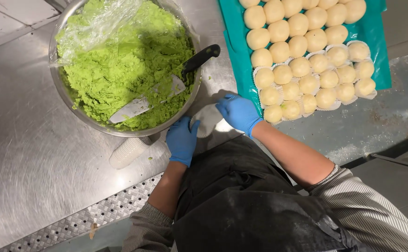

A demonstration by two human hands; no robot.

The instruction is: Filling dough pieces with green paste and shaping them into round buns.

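Both my hands wear blue gloves and meet at a flat pale round of dough (207, 120) at the counter's near edge. My left hand (182, 139) grips its left side. My right hand (238, 112) covers its right side, fingers curled over it. Just beyond stands a large metal bowl (63, 91) of bright green filling (124, 65), with a black-handled knife (164, 89) lying in it. A loose sheet of clear film (94, 23) hangs over the bowl's far left rim.
A teal tray (376, 51) at the right holds several rows of pale dough balls (297, 46), the nearer ones in white paper cups. A stack of white paper cups (128, 151) lies by the bowl. Everything rests on a steel counter (27, 154) with a perforated front strip.
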